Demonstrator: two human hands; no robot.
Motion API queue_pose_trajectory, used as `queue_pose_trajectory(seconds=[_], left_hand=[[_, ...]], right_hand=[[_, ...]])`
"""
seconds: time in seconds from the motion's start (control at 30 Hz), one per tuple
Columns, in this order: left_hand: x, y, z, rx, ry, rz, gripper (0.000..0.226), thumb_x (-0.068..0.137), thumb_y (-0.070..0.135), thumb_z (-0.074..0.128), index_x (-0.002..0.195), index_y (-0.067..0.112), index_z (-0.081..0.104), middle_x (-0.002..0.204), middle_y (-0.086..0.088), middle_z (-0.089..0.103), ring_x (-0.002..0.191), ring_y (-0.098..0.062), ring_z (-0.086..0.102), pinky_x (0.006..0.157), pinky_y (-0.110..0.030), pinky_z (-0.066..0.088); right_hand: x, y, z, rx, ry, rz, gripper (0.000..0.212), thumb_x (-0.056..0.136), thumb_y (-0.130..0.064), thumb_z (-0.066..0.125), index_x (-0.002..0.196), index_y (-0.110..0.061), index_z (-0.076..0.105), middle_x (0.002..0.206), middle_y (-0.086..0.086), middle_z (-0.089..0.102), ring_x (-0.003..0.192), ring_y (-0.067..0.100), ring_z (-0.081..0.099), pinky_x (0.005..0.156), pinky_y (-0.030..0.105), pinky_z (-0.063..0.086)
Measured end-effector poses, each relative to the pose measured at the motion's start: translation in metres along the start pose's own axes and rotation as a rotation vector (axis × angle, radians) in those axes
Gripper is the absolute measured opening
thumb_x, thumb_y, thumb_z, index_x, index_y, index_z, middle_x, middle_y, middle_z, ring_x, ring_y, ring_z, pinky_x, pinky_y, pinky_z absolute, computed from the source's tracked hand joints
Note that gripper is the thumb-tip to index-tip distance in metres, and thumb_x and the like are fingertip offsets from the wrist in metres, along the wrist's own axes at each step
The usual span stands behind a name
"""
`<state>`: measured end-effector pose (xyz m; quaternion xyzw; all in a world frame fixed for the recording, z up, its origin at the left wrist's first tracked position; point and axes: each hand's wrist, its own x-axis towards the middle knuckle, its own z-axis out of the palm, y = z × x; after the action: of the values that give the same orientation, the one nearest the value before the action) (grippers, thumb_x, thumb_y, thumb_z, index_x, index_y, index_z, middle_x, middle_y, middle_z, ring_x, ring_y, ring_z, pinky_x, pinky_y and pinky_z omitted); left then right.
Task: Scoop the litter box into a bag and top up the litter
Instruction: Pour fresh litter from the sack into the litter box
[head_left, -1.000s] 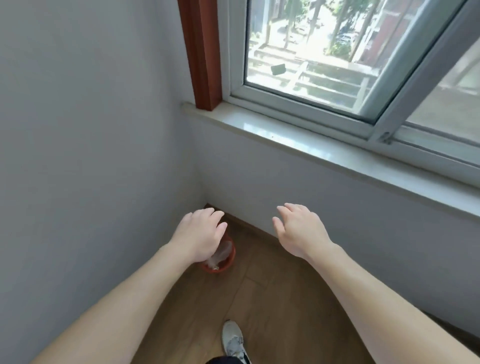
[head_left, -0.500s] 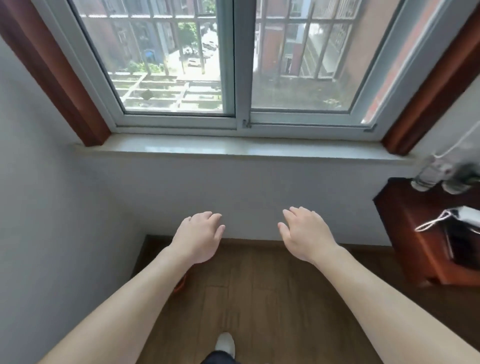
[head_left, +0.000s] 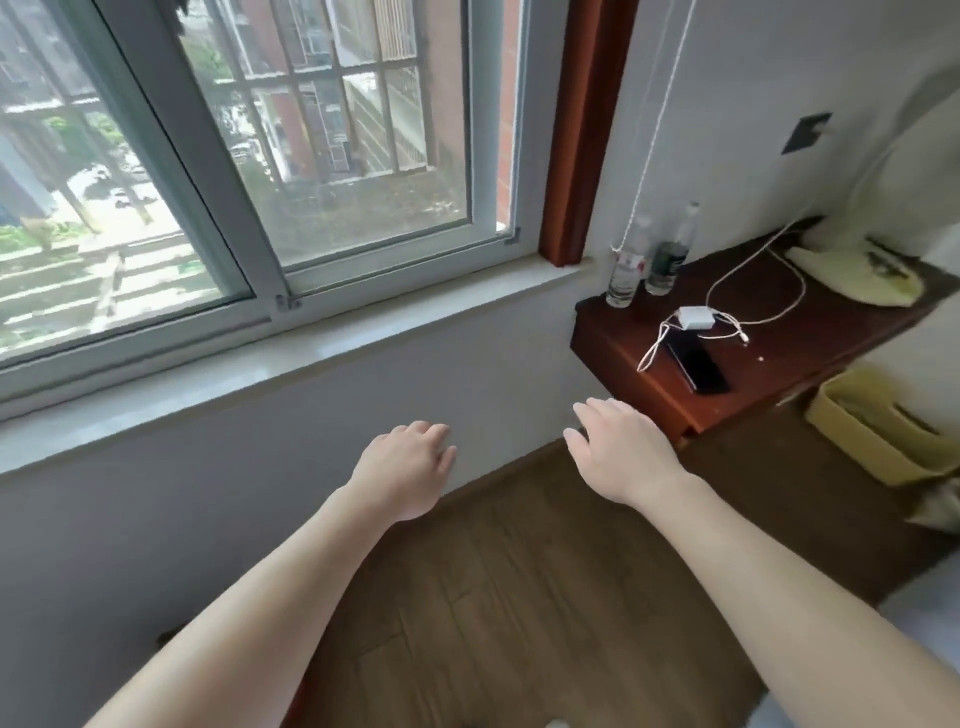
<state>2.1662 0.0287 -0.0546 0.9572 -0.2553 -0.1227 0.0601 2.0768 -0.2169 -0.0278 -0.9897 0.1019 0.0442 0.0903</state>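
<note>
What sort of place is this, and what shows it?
Likely a home room, perhaps a bedroom, on an upper floor: sliding window overlooking buildings, wooden floor, side table with bottles, phone and charger.

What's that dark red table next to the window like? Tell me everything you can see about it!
The table looks like smooth, dark reddish-brown wood with a flat top. It sits in the corner on the right, against the wall just past the window. On it stand a clear bottle and a green-labelled bottle at the back. There is also a white charger, a looping white cable, a dark phone lying flat, and a cream object. Its legs are out of view.
</note>
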Motion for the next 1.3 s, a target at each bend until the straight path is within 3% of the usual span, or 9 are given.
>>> queue_pose_trajectory(seconds=[0.17,0.3,0.43,0.53,0.87,1.03,1.3], left_hand=[[0.033,0.061,0.004,0.019,-0.004,0.203,0.045,0.103,0.045,0.025,0.132,0.023,0.051,0.132,0.002,0.056,0.124,-0.024,0.050,0.100,-0.037,0.043],[0.058,0.128,0.008,0.053,0.008,0.361,0.044,0.103,0.045,0.025,0.129,0.025,0.054,0.128,0.002,0.059,0.120,-0.023,0.053,0.097,-0.037,0.045],[0.078,0.208,0.015,0.086,0.025,0.477,0.045,0.103,0.046,0.024,0.131,0.028,0.055,0.131,0.004,0.059,0.124,-0.022,0.052,0.103,-0.037,0.044],[0.087,0.271,0.019,0.104,0.036,0.559,0.047,0.103,0.046,0.023,0.134,0.028,0.054,0.134,0.005,0.057,0.129,-0.021,0.050,0.107,-0.038,0.041],[0.109,0.429,0.030,0.158,0.030,0.692,0.048,0.104,0.044,0.025,0.139,0.024,0.050,0.140,0.003,0.052,0.135,-0.021,0.042,0.112,-0.040,0.034],[0.134,0.483,0.034,0.173,0.006,0.744,0.048,0.104,0.043,0.023,0.138,0.025,0.052,0.136,0.005,0.054,0.133,-0.020,0.043,0.111,-0.041,0.034],[0.205,0.570,0.034,0.170,-0.032,0.852,0.047,0.105,0.040,0.026,0.144,0.022,0.045,0.144,0.001,0.048,0.136,-0.021,0.039,0.112,-0.039,0.030]], right_hand=[[-0.037,0.050,-0.012,0.011,0.039,0.172,0.050,0.102,-0.041,0.033,0.143,-0.016,0.047,0.149,0.004,0.047,0.139,0.024,0.040,0.116,0.041,0.032],[-0.071,0.107,-0.018,0.014,0.071,0.330,0.048,0.101,-0.043,0.033,0.138,-0.017,0.051,0.142,0.004,0.054,0.133,0.024,0.047,0.112,0.041,0.037],[-0.106,0.177,-0.023,-0.011,0.066,0.447,0.046,0.101,-0.041,0.032,0.133,-0.016,0.055,0.137,0.004,0.057,0.130,0.024,0.047,0.110,0.042,0.038],[-0.130,0.230,-0.030,-0.002,0.083,0.518,0.050,0.102,-0.042,0.029,0.140,-0.017,0.050,0.145,0.003,0.051,0.137,0.023,0.041,0.114,0.040,0.035],[-0.190,0.355,-0.048,0.063,0.094,0.658,0.052,0.104,-0.042,0.027,0.148,-0.017,0.041,0.154,0.002,0.041,0.144,0.023,0.032,0.118,0.038,0.027],[-0.197,0.402,-0.049,0.064,0.103,0.710,0.050,0.104,-0.042,0.028,0.142,-0.016,0.047,0.148,0.003,0.047,0.139,0.024,0.039,0.113,0.038,0.034],[-0.173,0.484,-0.061,0.049,0.108,0.812,0.048,0.104,-0.040,0.028,0.138,-0.015,0.049,0.141,0.003,0.053,0.129,0.025,0.048,0.106,0.038,0.040]])
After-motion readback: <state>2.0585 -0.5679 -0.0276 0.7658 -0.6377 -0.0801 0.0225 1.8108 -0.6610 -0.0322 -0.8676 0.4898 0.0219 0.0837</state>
